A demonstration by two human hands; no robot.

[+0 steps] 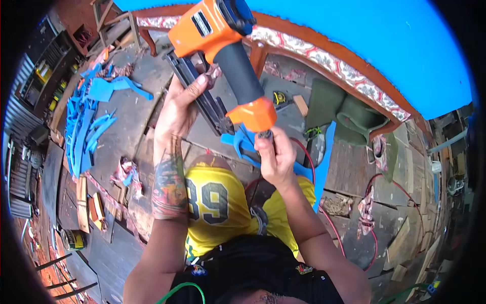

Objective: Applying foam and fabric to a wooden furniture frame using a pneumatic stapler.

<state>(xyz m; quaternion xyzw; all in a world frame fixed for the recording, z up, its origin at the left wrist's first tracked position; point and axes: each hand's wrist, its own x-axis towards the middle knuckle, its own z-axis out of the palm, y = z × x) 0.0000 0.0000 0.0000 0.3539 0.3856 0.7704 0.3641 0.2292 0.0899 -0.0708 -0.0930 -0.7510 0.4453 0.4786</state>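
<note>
An orange and black pneumatic nail gun (239, 68) is raised in front of me, its head toward the top and its handle end toward me. My left hand (180, 104) is closed around its long black magazine (210, 101), thumb on the near side. At the handle's orange end cap, my right hand (278, 158) pinches the dark air fitting (264, 135) between thumb and fingers. A red air hose (308, 154) curves beside the right hand. The fingers partly cover the fitting, so I cannot tell whether the hose is joined to it.
Ahead stands a wooden furniture frame (331, 55) with patterned trim and a blue covering (374, 35). Blue scraps (83, 126) are heaped at left. A tape measure (279, 98), a green rolled sheet (354, 119), wood offcuts (94, 210) and cloth scraps (126, 175) lie on the plank floor.
</note>
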